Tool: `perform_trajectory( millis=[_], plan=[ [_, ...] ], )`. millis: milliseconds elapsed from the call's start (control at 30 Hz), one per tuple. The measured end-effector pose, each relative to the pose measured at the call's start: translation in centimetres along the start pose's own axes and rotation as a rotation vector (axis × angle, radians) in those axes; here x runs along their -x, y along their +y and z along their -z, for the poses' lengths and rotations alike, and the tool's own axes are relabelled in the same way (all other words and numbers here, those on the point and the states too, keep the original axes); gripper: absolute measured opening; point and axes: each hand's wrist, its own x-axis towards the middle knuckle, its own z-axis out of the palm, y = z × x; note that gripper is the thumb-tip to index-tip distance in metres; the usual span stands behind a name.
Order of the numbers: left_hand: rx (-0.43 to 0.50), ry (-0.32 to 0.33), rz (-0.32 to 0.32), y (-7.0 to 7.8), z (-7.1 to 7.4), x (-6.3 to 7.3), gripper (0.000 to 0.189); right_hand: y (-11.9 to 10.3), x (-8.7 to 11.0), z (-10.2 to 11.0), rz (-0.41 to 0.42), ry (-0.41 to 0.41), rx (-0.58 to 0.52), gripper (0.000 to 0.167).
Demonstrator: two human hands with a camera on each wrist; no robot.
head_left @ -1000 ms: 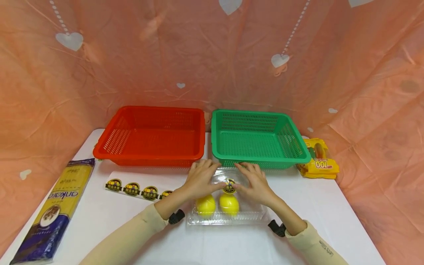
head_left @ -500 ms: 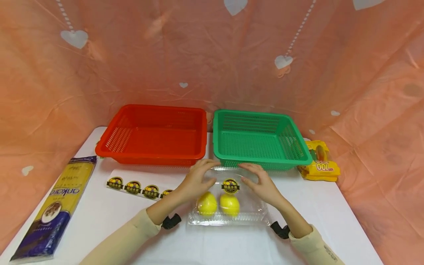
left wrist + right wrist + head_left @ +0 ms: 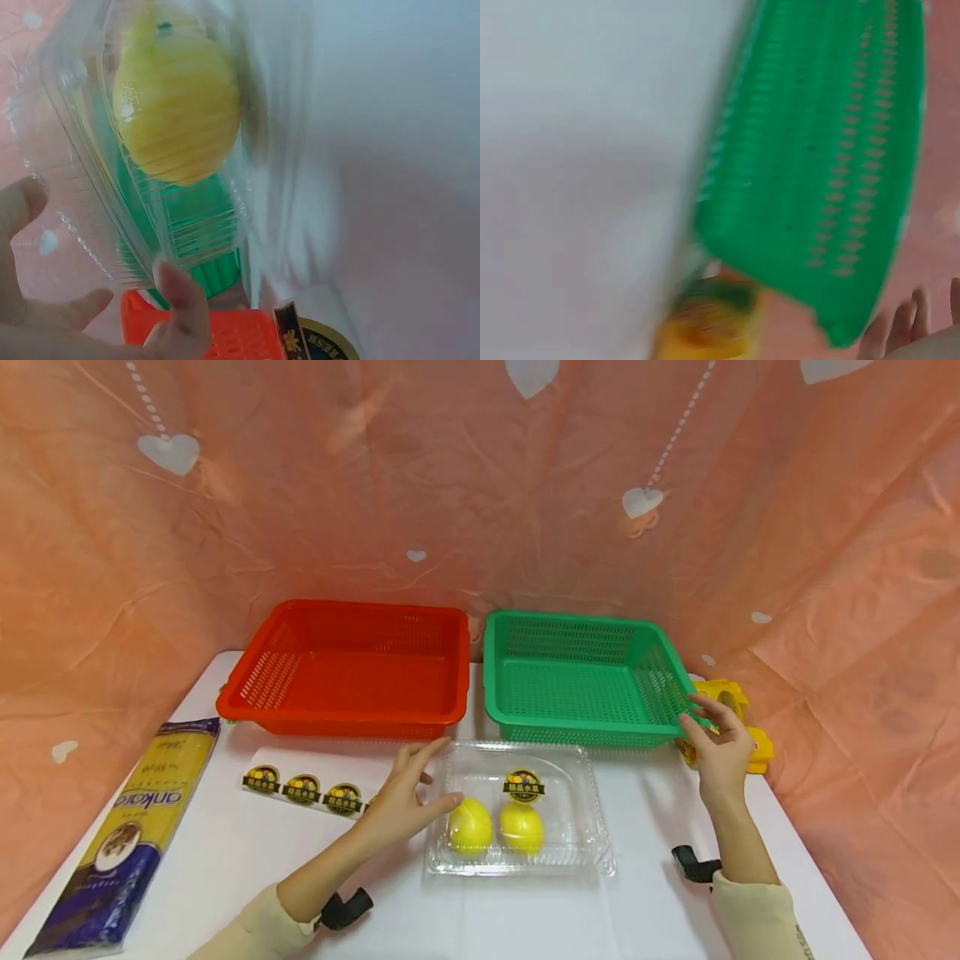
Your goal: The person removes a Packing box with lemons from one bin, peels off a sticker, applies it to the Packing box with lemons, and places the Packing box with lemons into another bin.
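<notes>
A clear plastic clamshell box (image 3: 566, 814) lies closed on the white table, with two round yellow fruits (image 3: 522, 828) inside and a black-and-gold sticker (image 3: 523, 786) on its lid. My left hand (image 3: 405, 800) is at the box's left side, fingers loosely spread and holding nothing; whether the thumb touches the plastic I cannot tell. One fruit (image 3: 176, 105) shows large through the box wall in the left wrist view. My right hand (image 3: 723, 756) hovers at the right front corner of the green basket (image 3: 592, 731), partly covering a yellow snack bag (image 3: 759, 750). It holds nothing.
A red basket (image 3: 345, 724) stands left of the green one. A strip of stickers (image 3: 302, 788) lies left of the box, partly behind my left hand. The purple-and-gold pasta packet (image 3: 127, 835) lies along the left edge. A pink curtain (image 3: 450, 477) hangs behind.
Both hands have come away from the top of the box. The left moved a little left; the right moved far right to the green basket's corner. The box stayed in place.
</notes>
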Motion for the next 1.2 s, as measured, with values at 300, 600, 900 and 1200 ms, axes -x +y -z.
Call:
perform_trajectory(
  millis=[300,600,900,1200],
  plan=[
    [0.176,-0.095,0.093,-0.1,-0.3,1.7,0.093,2.4,0.0,2.4,-0.158,0.047,0.278,0.038],
    [0.315,-0.113,0.103,-0.7,-0.5,1.9,0.094,2.4,0.6,1.6,-0.245,0.047,0.168,0.04],
    [0.414,-0.144,0.137,-0.9,-0.5,1.7,0.095,2.0,0.6,0.8,-0.317,0.075,0.027,0.062],
    [0.444,-0.159,0.134,-0.9,-0.6,1.7,0.097,1.5,0.2,0.3,-0.39,0.091,0.004,0.07]
  ],
)
